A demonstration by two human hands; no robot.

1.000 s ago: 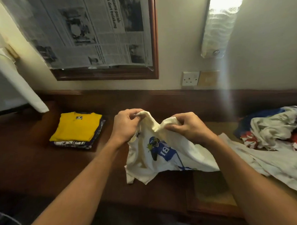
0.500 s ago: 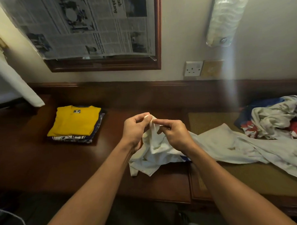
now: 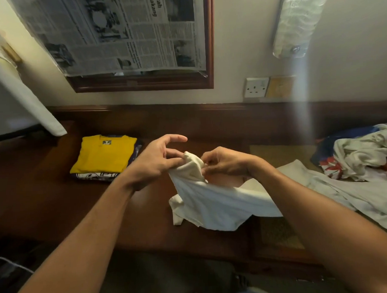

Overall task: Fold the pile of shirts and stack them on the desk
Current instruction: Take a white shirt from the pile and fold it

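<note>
A white shirt (image 3: pixel 214 202) hangs bunched over the middle of the dark wooden desk (image 3: pixel 47 202). My left hand (image 3: pixel 158 158) pinches its top fold with thumb and lower fingers, the index finger stretched out. My right hand (image 3: pixel 223 161) grips the same fold from the right. The shirt's printed side is hidden. At the left lies a folded stack (image 3: pixel 104 157) with a yellow shirt on top. An unfolded pile of shirts (image 3: pixel 361 153) in white, blue and red sits at the right edge.
A grey garment (image 3: pixel 347 191) is spread flat between the white shirt and the pile. A woven mat (image 3: pixel 276 156) covers the desk's right part. A newspaper-covered frame (image 3: pixel 127 39) and a wall socket (image 3: pixel 256 87) are on the wall behind.
Both hands drew together on the shirt's top fold, and the blue print turned out of sight. My left index finger has lifted off the cloth.
</note>
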